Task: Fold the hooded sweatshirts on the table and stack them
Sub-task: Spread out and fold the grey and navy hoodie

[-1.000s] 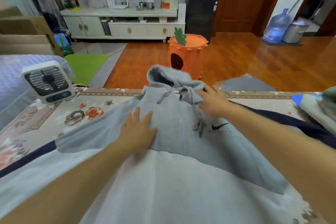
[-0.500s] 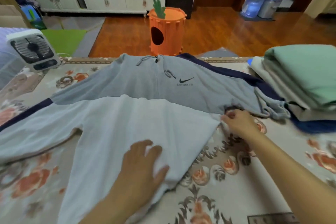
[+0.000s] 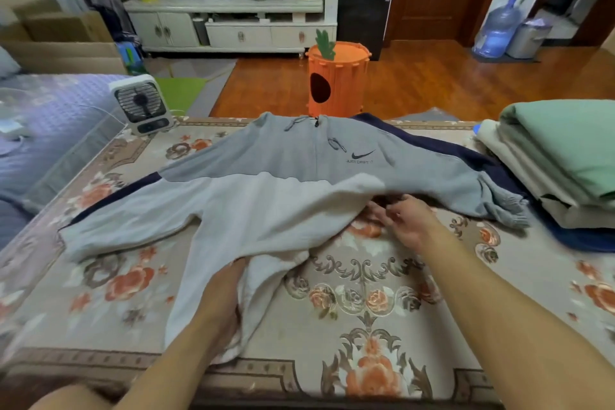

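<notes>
Moved the left hand (image 3: pixel 226 293) off the top of the sweatshirt (image 3: pixel 266 203) and in under its near hem. Half a second ago lay flat on the pale lower panel; now covered by cloth from the knuckles forward, so cannot tell whether gripping or just lying slack underneath. Brought the right hand (image 3: pixel 407 221) in along the right side seam too, to where the cloth edge stands lifted off the bench (image 3: pixel 382 326). Fingers bent, tips at or just under that raised edge; cannot tell whether a pinch has closed on it.

Sweatshirt otherwise much as before: spread front up across the middle of the bench, logo and drawstrings showing, collar at the far edge, left sleeve stretched out flat, right sleeve bunched at the cuff just beside the stack of folded clothes (image 3: pixel 565 156). Near hem now rumpled and humped over the left wrist.

Looks like a shift from smoothing to getting hold of the body for a fold. No fold made yet on this one, and stacking still ahead, so early in this garment. Worth watching the rumpled hem, likely to carry a crease into the fold.

Also about: a small fan (image 3: pixel 141 106) at the far left corner, an orange bin (image 3: pixel 337 76) on the floor beyond.
</notes>
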A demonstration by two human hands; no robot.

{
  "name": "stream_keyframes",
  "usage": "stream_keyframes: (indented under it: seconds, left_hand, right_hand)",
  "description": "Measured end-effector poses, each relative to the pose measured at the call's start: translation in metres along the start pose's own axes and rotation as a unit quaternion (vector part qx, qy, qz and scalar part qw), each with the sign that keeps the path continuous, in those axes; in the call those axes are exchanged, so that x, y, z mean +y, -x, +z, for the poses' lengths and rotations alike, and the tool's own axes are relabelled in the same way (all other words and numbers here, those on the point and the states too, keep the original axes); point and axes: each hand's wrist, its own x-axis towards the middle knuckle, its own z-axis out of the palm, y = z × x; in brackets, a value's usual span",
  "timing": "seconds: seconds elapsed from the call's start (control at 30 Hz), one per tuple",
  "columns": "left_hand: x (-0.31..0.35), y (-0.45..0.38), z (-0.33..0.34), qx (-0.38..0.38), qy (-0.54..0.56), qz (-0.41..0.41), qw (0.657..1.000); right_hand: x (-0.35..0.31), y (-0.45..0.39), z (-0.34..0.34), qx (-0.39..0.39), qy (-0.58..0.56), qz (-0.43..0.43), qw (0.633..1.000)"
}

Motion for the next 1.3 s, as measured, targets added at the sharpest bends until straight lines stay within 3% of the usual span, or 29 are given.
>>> stream_keyframes:
  seconds: [0.13,0.33,0.4,0.47,0.53,0.6,0.63,0.8,0.9,1.07,1.1,1.2,1.23,1.3]
  left_hand:
    - [-0.004,-0.004,-0.009,-0.050,0.034,-0.064,0.996]
    - [-0.024,0.001,-0.015,-0.084,-0.177,0.052,0.979]
    - [-0.026,-0.002,-0.016,-0.055,-0.192,0.069,0.977]
    - [-0.024,-0.004,-0.015,-0.042,-0.142,0.066,0.987]
    - [-0.023,-0.009,-0.017,-0.032,-0.060,0.038,0.997]
    - [-0.024,-0.012,-0.019,-0.017,-0.019,0.018,1.000]
    - [-0.025,-0.013,-0.020,-0.012,-0.013,0.017,1.000]
    - [-0.026,-0.014,-0.019,-0.002,-0.016,0.013,1.000]
    - [-0.029,-0.011,-0.019,-0.024,-0.061,0.042,0.997]
    - [-0.033,-0.002,-0.015,-0.047,-0.123,0.107,0.985]
    - [-0.035,-0.003,-0.017,-0.057,-0.130,0.117,0.983]
    - [-0.035,-0.003,-0.019,-0.067,-0.140,0.133,0.979]
    - [-0.034,-0.003,-0.019,-0.068,-0.144,0.139,0.977]
    - [-0.036,-0.004,-0.020,-0.067,-0.139,0.146,0.977]
  right_hand:
    - [0.013,-0.001,0.023,-0.002,0.087,-0.005,0.996]
    - [0.006,-0.018,0.045,0.041,0.296,-0.106,0.949]
    - [0.002,-0.023,0.050,0.109,0.410,-0.170,0.889]
    - [0.006,-0.018,0.053,0.157,0.566,-0.240,0.773]
    - [0.016,-0.002,0.057,0.058,0.648,-0.274,0.708]
    - [0.041,0.018,0.051,-0.071,0.690,-0.252,0.675]
    - [0.054,0.032,0.044,-0.100,0.702,-0.237,0.664]
    - [0.107,0.086,0.025,-0.133,0.706,-0.290,0.632]
    - [0.117,0.073,0.037,-0.071,0.679,-0.371,0.630]
    - [0.111,0.046,0.049,0.033,0.711,-0.495,0.498]
    - [0.105,0.043,0.048,0.068,0.709,-0.489,0.503]
    - [0.080,0.036,0.036,0.181,0.668,-0.443,0.569]
    - [0.071,0.037,0.031,0.208,0.642,-0.431,0.599]
    - [0.044,0.042,0.021,0.259,0.539,-0.402,0.693]
